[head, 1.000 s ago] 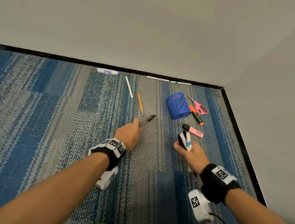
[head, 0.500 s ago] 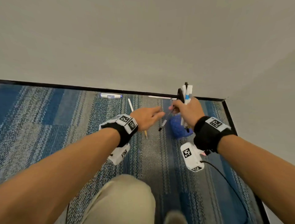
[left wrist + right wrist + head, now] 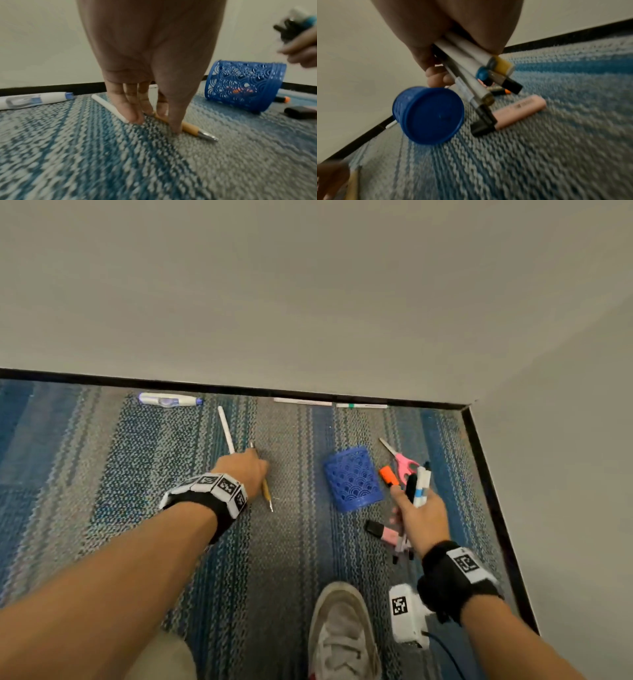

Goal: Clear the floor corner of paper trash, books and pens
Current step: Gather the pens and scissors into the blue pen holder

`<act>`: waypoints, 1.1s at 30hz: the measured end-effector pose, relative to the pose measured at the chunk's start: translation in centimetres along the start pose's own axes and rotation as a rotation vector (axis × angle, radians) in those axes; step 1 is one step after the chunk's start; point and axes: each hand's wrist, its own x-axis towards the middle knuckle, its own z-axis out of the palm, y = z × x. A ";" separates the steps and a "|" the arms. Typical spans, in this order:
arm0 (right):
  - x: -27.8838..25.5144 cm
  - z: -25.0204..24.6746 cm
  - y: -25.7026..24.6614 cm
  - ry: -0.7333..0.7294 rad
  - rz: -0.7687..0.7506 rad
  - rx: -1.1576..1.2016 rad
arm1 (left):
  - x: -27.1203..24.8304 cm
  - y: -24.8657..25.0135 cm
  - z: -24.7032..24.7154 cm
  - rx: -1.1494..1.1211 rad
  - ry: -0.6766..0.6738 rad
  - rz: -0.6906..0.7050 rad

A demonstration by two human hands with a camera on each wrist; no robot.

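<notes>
Pen (image 3: 192, 129) — left hand (image 3: 245, 474) fingers (image 3: 175, 121) down

- The carpet (image 3: 102, 508), striped blue and grey, runs into a corner edged by a black baseboard (image 3: 239, 389).
- A correction tape pen (image 3: 169, 399) and two thin white pens (image 3: 303, 401) (image 3: 361, 406) lie along the baseboard.
- A white pen (image 3: 226, 429) and a tan pen (image 3: 266, 495) lie side by side near the middle.
- A blue mesh cup (image 3: 352, 478) lies tipped on its side.
- Just right of the cup lie pink scissors (image 3: 399, 458), an orange highlighter (image 3: 389, 475) and a pink highlighter (image 3: 385, 532).
- A white shoe (image 3: 342, 631) stands on the near carpet.
</notes>
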 end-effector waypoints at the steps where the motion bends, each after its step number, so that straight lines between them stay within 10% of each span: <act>1: -0.1 0.6 1.1 -0.024 0.023 0.045 | 0.5 0.4 -0.1 -0.009 0.023 -0.014; 8: -1.1 1.2 3.3 0.022 -0.017 0.107 | 1.5 2.7 -0.8 -0.042 0.025 0.003; 15: -0.1 -0.1 -1.6 0.020 -0.126 0.312 | 0.4 9.0 -8.5 -0.558 0.587 0.039; 23: 3.3 -1.7 -3.6 -0.031 -0.067 0.435 | -0.5 15.0 -8.5 -0.802 0.340 0.389; 33: 7.2 -1.8 3.3 -0.169 -0.056 -0.816 | 2.3 2.5 -2.3 -0.801 0.349 -0.584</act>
